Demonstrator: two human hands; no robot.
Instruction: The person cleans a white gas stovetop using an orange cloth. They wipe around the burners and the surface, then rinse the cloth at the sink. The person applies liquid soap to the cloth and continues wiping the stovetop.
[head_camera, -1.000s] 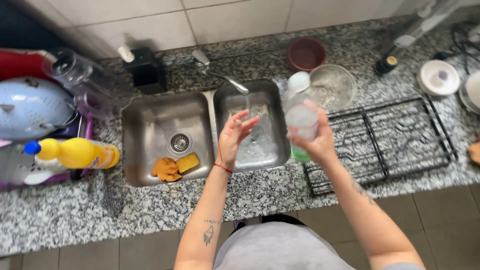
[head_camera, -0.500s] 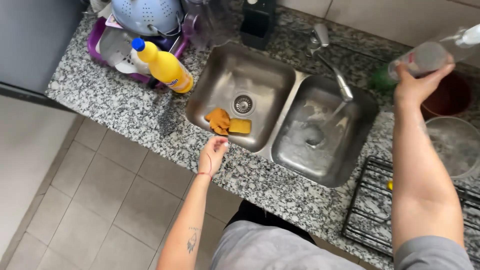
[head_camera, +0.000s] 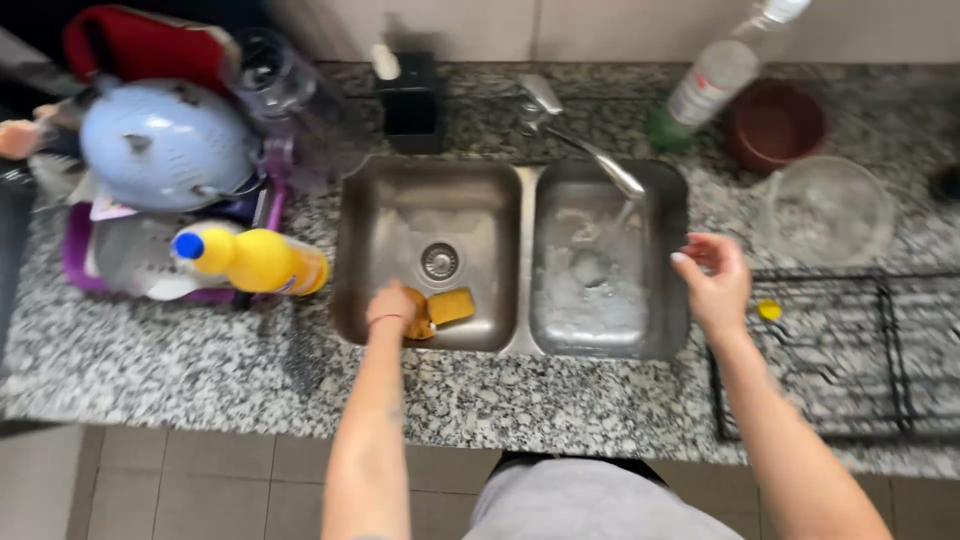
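Fingers of your left hand (head_camera: 392, 305) close on the soft, wet orange sponge (head_camera: 438, 308); squeeze its middle gently, while your right hand (head_camera: 712, 280) hangs loosely open.

Two sink basins (head_camera: 428, 250), two bottles (head_camera: 255, 260), two sponges (head_camera: 450, 305)
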